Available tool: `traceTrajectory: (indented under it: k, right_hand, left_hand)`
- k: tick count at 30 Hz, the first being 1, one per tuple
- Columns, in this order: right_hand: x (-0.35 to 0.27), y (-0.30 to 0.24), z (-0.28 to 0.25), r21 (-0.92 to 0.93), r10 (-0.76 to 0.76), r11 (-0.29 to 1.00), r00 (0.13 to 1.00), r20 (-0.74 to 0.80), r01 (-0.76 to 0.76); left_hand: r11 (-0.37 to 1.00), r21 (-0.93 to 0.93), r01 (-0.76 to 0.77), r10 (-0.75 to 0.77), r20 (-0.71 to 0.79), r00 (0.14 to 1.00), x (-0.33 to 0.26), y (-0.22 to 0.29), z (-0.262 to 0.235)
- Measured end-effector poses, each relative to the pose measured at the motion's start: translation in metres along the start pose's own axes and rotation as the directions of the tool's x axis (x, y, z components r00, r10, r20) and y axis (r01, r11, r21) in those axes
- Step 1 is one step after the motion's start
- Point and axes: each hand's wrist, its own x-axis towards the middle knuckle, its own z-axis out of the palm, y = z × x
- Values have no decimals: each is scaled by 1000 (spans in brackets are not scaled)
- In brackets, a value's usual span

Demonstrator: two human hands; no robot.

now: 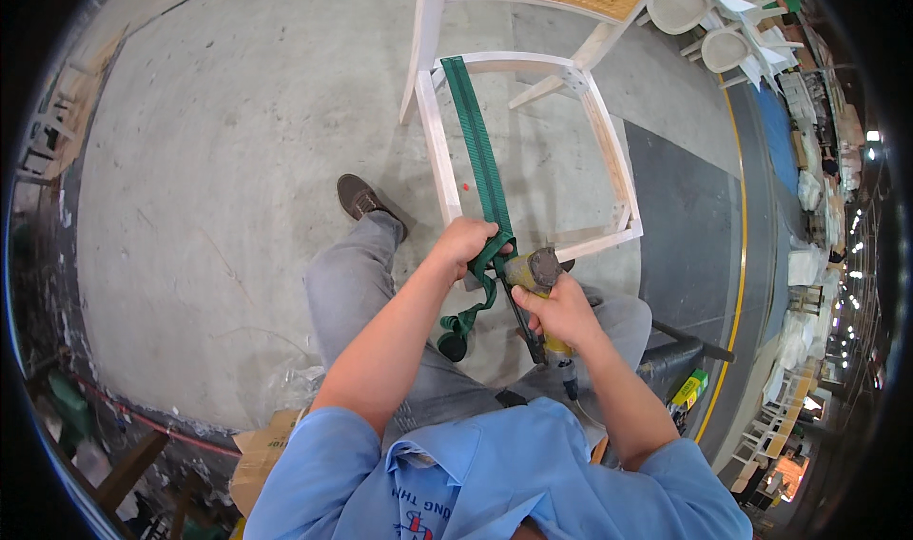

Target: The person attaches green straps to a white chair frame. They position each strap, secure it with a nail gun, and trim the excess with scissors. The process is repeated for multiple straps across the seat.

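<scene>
A pale wooden chair frame (pixel 436 145) with a woven cane back stands on the concrete floor in front of me. A green webbing strap (pixel 480 155) runs across its open seat frame from the far rail to the near rail. My left hand (pixel 464 242) grips the strap at the near rail and pulls it taut; the loose tail hangs down between my knees. My right hand (pixel 563 312) holds a yellow pneumatic staple gun (pixel 534 272), its head pressed by the strap at the near rail, right beside my left hand.
Several white chair frames (pixel 709 27) are stacked at the upper right. A yellow floor line (pixel 740 255) curves along the right. Cardboard (pixel 262 450) and wooden scraps lie at lower left. A dark stool edge and a yellow-green box (pixel 687 388) sit by my right side.
</scene>
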Motion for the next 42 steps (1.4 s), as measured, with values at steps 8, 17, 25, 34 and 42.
traceTrajectory:
  k: [8, 17, 25, 34, 42]
  right_hand:
    - [-100, 32, -100, 240, -122, 948, 935, -334, 209]
    - [-254, 231, -226, 565, 386, 806, 569, -726, 174]
    - [-239, 384, -227, 863, 463, 426, 753, -467, 273]
    - [-245, 428, -203, 584, 660, 751, 374, -652, -308]
    - [-317, 476, -162, 145, 515, 688, 338, -788, -711]
  left_hand:
    - [984, 121, -131, 121, 84, 989, -16, -3, -1]
    - [261, 877, -403, 516, 226, 826, -54, -58, 27]
    - [-47, 953, -298, 575, 270, 772, -82, -93, 59]
    - [-141, 978, -155, 584, 208, 784, -79, -104, 59]
    - [208, 942, -265, 593, 94, 800, -81, -97, 40]
